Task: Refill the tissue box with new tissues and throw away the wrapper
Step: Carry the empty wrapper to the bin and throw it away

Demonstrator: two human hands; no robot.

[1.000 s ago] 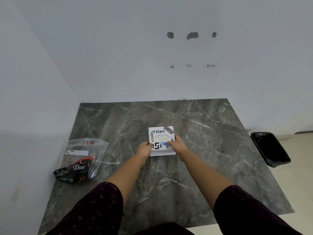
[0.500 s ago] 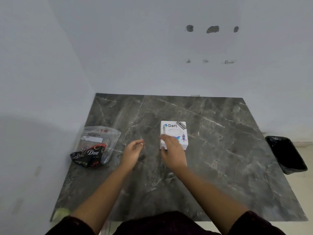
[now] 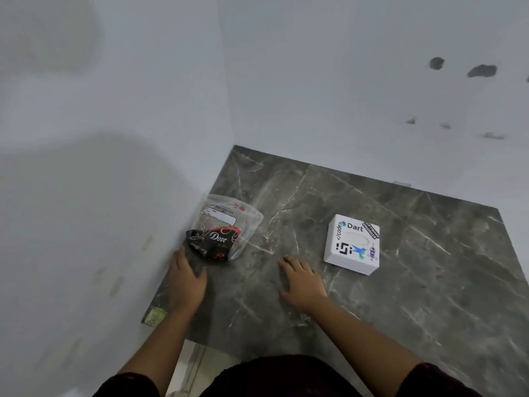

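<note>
A white square tissue box [image 3: 353, 244] with stickers lies flat on the dark marble table [image 3: 415, 282], right of centre. A clear plastic pack of tissues [image 3: 226, 230] with a black "Dove" wrapper inside rests at the table's left edge against the wall. My left hand [image 3: 186, 279] is just below that pack, fingers apart and reaching its near corner; whether it touches is unclear. My right hand [image 3: 302, 280] hovers flat over the table between pack and box, fingers spread, holding nothing.
White walls [image 3: 114, 167] close the table in on the left and at the back. A small yellowish sticker [image 3: 156, 316] marks the table's near left corner. Pale floor [image 3: 194, 365] shows below the table's front edge.
Both hands left the tissue box and moved left. My left hand went toward the tissue pack, and the view swung left so the black bin is out of sight.
</note>
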